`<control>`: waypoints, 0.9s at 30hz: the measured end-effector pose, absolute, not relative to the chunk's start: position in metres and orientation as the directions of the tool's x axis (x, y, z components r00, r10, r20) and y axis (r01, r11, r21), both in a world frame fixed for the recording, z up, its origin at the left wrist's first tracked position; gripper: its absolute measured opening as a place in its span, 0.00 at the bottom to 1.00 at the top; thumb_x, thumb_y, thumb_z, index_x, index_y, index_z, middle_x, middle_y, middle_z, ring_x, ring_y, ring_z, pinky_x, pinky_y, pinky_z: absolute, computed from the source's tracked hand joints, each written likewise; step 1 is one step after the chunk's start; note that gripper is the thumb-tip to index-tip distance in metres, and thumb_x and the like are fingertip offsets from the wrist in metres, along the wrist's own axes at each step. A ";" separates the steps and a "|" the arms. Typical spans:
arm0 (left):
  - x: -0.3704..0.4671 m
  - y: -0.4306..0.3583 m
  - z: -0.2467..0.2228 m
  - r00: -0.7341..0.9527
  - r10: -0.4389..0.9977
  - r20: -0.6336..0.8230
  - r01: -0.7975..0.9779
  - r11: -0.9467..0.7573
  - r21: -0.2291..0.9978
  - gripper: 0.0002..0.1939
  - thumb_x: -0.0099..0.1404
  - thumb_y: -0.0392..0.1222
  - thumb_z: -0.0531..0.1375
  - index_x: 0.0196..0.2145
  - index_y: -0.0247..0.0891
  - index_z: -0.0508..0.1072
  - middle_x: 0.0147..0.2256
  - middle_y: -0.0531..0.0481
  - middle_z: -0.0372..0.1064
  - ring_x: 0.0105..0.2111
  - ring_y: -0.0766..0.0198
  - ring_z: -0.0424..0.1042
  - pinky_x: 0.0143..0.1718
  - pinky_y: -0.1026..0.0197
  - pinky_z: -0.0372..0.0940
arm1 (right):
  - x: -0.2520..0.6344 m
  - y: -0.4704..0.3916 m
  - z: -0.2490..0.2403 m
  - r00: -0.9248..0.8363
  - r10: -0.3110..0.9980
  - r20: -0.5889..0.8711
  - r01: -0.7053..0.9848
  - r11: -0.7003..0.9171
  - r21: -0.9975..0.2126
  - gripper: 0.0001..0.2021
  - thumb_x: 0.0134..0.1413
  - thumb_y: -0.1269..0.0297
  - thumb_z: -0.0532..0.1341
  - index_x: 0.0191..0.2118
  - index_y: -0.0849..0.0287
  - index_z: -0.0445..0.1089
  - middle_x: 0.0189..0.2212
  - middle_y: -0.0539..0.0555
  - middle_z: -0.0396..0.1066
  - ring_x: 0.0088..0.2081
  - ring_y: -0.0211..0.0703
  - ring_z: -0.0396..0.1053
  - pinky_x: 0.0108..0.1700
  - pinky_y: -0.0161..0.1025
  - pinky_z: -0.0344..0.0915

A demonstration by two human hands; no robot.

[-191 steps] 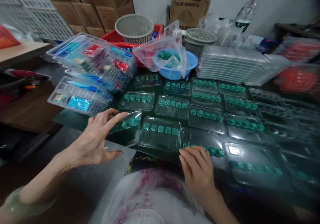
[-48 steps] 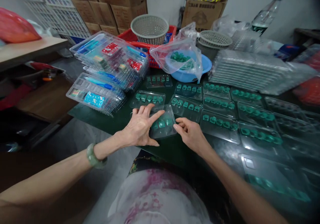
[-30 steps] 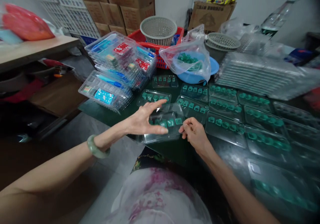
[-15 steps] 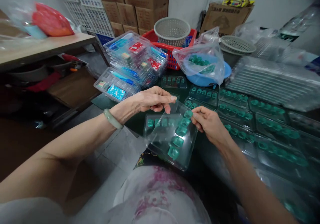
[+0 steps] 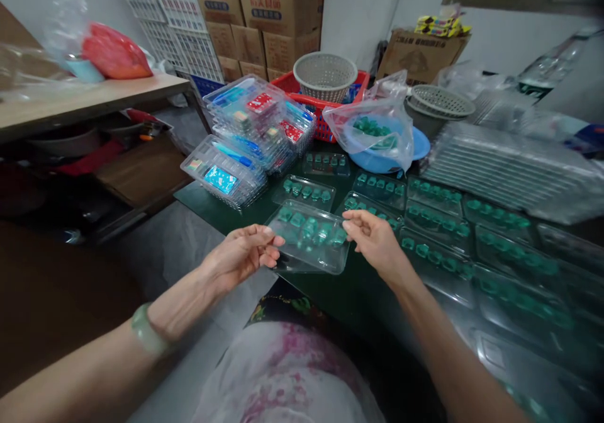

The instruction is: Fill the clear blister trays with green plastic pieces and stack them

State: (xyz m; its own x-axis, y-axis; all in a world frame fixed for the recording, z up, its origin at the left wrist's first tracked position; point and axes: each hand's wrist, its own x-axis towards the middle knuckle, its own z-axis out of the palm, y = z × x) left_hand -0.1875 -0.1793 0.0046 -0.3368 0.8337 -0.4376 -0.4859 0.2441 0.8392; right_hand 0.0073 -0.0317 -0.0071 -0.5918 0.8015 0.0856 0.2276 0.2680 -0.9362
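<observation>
A clear plastic tray (image 5: pixel 309 262) with a row of green translucent pieces (image 5: pixel 309 229) is held between my hands, fairly level over the dark green tabletop. My left hand (image 5: pixel 250 248), with a pale green bangle at the wrist, pinches the tray's left edge. At the right end, the fingertips of my right hand (image 5: pixel 370 233) close on the edge beside the last green piece. Part of another clear sheet or tray shows beneath; how the two lie together is hard to make out. Just behind lies a similar filled tray (image 5: pixel 309 201).
Rows of filled trays (image 5: pixel 436 256) cover the table's right side. Behind stand packed clear boxes (image 5: pixel 226 168), a blue basin (image 5: pixel 418 149) with a bag of green pieces, a red basket (image 5: pixel 323 127) and stacked empty trays (image 5: pixel 514 171). A wooden table (image 5: pixel 155 86) is at left.
The held tray has turned from a steep slant to nearly level. My left hand has dropped from its top corner to the left edge. My right hand stays at the other end.
</observation>
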 end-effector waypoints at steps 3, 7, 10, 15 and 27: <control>-0.171 -0.189 -0.010 -0.376 0.807 -0.456 -0.511 0.230 0.828 0.03 0.54 0.31 0.59 0.28 0.31 0.66 0.30 0.45 0.70 0.24 0.66 0.70 0.26 0.63 0.67 | -0.003 -0.029 -0.029 -0.564 0.798 0.212 0.269 0.420 -0.866 0.11 0.50 0.62 0.53 0.36 0.59 0.69 0.30 0.53 0.69 0.30 0.40 0.66 0.29 0.35 0.61; -0.169 -0.198 -0.014 -0.313 0.817 -0.484 -0.325 0.387 0.863 0.08 0.56 0.41 0.58 0.26 0.32 0.66 0.29 0.45 0.70 0.22 0.65 0.69 0.17 0.66 0.62 | -0.017 -0.016 -0.051 -0.533 0.784 0.318 0.351 0.548 -0.759 0.09 0.47 0.68 0.53 0.31 0.59 0.70 0.29 0.53 0.69 0.31 0.41 0.65 0.33 0.37 0.60; -0.186 -0.207 -0.002 -0.368 0.840 -0.399 0.139 0.474 0.870 0.16 0.56 0.52 0.56 0.23 0.34 0.66 0.21 0.49 0.67 0.15 0.70 0.61 0.13 0.68 0.52 | -0.021 -0.013 -0.056 -0.525 0.778 0.345 0.374 0.576 -0.727 0.10 0.46 0.70 0.52 0.30 0.59 0.70 0.29 0.53 0.68 0.30 0.40 0.65 0.33 0.37 0.60; -0.196 -0.194 0.022 -0.376 0.871 0.317 0.855 0.194 0.482 0.25 0.49 0.56 0.59 0.40 0.37 0.68 0.36 0.43 0.67 0.36 0.56 0.65 0.35 0.56 0.60 | -0.019 -0.023 -0.051 -0.527 0.772 0.357 0.422 0.602 -0.678 0.10 0.47 0.71 0.51 0.31 0.58 0.69 0.30 0.53 0.67 0.29 0.39 0.63 0.32 0.36 0.58; -0.164 -0.137 -0.004 0.228 0.972 0.064 0.973 -0.230 0.024 0.40 0.54 0.61 0.50 0.59 0.36 0.47 0.54 0.32 0.50 0.49 0.40 0.52 0.43 0.42 0.48 | 0.006 -0.038 -0.039 -0.494 0.792 0.359 0.515 0.599 -0.613 0.13 0.54 0.67 0.50 0.46 0.58 0.61 0.36 0.53 0.65 0.32 0.38 0.63 0.35 0.35 0.59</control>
State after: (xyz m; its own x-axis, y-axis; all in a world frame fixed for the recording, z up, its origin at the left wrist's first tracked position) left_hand -0.1636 -0.1368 -0.0041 0.2278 0.9716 0.0642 0.9730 -0.2297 0.0239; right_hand 0.0057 -0.0378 -0.0394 -0.4939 0.7919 0.3591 0.5153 0.5992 -0.6127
